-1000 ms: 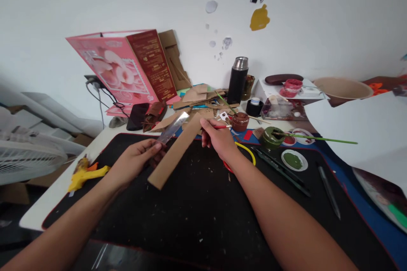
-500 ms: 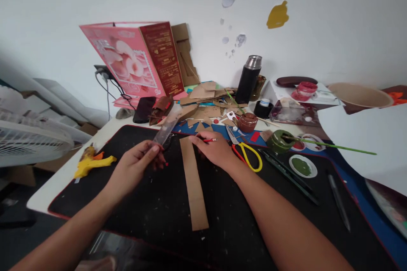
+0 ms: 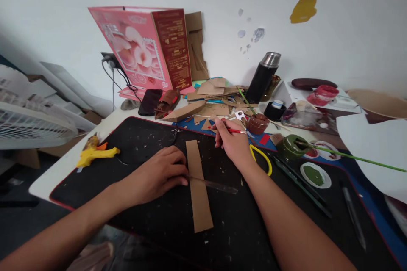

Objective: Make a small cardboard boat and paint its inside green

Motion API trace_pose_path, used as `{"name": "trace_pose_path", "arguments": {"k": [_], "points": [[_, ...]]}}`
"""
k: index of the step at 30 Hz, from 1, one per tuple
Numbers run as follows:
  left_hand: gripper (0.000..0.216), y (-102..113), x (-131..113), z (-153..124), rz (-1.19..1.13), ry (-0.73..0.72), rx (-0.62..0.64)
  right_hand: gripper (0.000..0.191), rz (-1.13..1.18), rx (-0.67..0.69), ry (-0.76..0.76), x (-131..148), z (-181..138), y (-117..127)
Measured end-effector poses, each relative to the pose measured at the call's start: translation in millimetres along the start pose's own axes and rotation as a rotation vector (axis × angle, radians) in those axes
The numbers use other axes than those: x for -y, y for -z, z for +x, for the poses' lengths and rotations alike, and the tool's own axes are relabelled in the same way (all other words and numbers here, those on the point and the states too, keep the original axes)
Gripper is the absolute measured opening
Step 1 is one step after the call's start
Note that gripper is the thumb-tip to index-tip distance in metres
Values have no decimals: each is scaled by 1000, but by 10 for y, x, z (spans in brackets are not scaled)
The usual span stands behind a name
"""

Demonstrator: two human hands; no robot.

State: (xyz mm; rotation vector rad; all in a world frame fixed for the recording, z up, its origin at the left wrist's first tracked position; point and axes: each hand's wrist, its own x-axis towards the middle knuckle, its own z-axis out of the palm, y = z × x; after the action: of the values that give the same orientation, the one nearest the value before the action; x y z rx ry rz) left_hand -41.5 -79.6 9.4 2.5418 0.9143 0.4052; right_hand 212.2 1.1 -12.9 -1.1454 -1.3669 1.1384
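A narrow cardboard strip (image 3: 201, 207) lies lengthwise on the black mat (image 3: 143, 211) in front of me. My left hand (image 3: 160, 172) is just left of the strip, its fingers closed on the end of a clear ruler (image 3: 220, 186) that reaches across the strip to the right. Above and right of the strip, my right hand (image 3: 234, 146) is off the cardboard and grips a thin red pencil (image 3: 237, 131). Yellow-handled scissors (image 3: 269, 163) lie beside the right wrist, partly hidden by it.
A yellow glue gun (image 3: 97, 156) rests on the left. Cardboard scraps (image 3: 211, 89) pile up at the back by a black thermos (image 3: 262, 78). To the right are an open green paint jar (image 3: 291, 146), a lid with green paint (image 3: 314, 175) and a grey pen (image 3: 354, 218).
My left hand has come down and right, turning the ruler from upright to crosswise over the strip. My right hand has lifted away from the strip's far end with the pencil. The view shifted slightly.
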Motion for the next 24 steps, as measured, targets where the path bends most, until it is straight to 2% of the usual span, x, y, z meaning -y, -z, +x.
{"name": "trace_pose_path", "arguments": {"k": [4,9,15,20,24], "points": [[16,145,120,47,105,-19,67,59,-24,32,4,-48,3,-36],[18,244,194,233,195,-118,102,60,-37,47,-13,-67,0,-50],[27,215,292,347,227,-144,93,55,-77,82,-5,-83,-5,-47],[29,159,324,298,220,-153,51,52,-70,103,-47,-101,4,-67],[34,211,326,238,207,-162,80,52,-91,107,-50,-100,-1,-70]]}}
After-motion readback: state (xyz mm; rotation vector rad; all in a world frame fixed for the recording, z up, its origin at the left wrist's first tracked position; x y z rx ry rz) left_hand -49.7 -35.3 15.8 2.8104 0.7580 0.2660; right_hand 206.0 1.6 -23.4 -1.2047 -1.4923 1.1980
